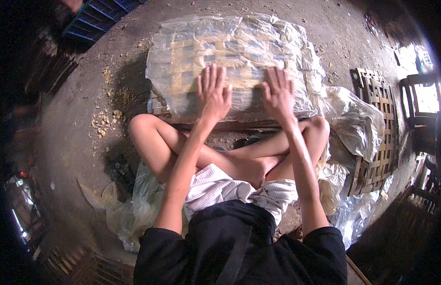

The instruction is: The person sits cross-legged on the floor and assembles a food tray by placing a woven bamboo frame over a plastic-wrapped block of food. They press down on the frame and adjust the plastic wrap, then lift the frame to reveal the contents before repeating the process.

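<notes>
Seen from above, seated cross-legged on a dusty concrete floor (78,123), bare knees spread to left and right of the frame centre. Left hand (214,95) laid flat, fingers stretched and slightly apart, palm down on a clear plastic sheet (258,38) in the upper middle of the frame, gripping nothing. Right hand (278,92) just beside it to the right, also flat and open, fingers together, pressing on the same sheet, holding nothing. Under the sheet, a woven bamboo tray (215,52) with a checker pattern of pale strips, lying flat on the floor in front of the knees, fully covered by the plastic. Near the right edge of the frame, a second woven bamboo tray (379,99), uncovered, lying on the floor well apart from the hands. Between both trays, more crumpled plastic (353,123), loose and wrinkled. At lower left, another heap of thin plastic film (128,213) beside the left thigh. Small pale crumbs (104,121) scattered on the floor left of the covered tray. In the upper left corner, part of a blue plastic crate (97,16), half in shadow
</notes>
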`<state>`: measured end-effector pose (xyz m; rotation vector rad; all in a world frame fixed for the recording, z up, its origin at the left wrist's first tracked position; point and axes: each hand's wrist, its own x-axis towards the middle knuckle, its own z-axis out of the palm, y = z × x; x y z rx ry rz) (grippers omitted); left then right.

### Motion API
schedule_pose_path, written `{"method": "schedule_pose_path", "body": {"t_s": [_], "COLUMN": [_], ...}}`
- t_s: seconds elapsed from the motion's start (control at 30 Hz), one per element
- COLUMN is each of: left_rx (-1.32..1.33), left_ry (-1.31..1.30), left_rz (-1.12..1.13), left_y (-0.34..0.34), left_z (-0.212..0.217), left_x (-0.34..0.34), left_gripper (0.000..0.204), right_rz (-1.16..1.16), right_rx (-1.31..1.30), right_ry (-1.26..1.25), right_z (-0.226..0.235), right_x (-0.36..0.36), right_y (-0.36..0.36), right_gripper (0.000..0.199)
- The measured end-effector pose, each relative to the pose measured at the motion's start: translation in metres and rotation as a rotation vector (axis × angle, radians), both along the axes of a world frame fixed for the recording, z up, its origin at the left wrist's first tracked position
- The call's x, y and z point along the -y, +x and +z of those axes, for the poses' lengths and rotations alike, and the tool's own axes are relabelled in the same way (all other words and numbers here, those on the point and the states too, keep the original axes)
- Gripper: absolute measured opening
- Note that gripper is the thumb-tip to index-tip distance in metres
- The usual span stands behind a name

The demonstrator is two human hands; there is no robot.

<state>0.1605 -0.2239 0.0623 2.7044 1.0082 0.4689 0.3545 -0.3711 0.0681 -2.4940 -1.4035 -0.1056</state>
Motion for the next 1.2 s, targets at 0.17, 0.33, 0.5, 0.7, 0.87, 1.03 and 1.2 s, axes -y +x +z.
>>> {"method": "schedule_pose_path", "body": {"t_s": [0.17, 0.33, 0.5, 0.7, 0.87, 1.03, 1.2], "left_rx": [0.022, 0.054, -0.018, 0.073, 0.027, 0.196, 0.053], "left_ry": [0.005, 0.018, 0.022, -0.002, -0.001, -0.064, -0.009], "left_rz": [-0.014, -0.001, 0.058, -0.002, 0.056, -0.064, 0.055], "left_y": [-0.019, -0.016, -0.051, -0.004, -0.037, 0.023, -0.026], "left_z": [0.004, 0.004, -0.001, 0.007, 0.007, 0.019, 0.012], "left_x": [-0.008, -0.006, -0.018, 0.0, -0.009, 0.012, -0.007], "left_gripper": [0.065, 0.066, 0.067, 0.068, 0.072, 0.074, 0.074], "right_rz": [-0.61, -0.077, 0.259, -0.39, 0.144, -0.445, -0.141], "right_rx": [-0.327, -0.124, -0.131, 0.195, -0.1, 0.179, 0.039], "right_ry": [-0.168, 0.214, 0.032, -0.215, 0.035, -0.102, 0.128], "right_z": [0.015, 0.036, 0.004, 0.007, 0.019, 0.012, 0.021], "right_x": [0.077, 0.03, -0.027, 0.05, -0.024, 0.066, -0.053], "right_y": [0.119, 0.09, 0.041, 0.194, 0.09, 0.258, 0.156], "right_gripper": [0.067, 0.059, 0.058, 0.064, 0.063, 0.059, 0.062]}}
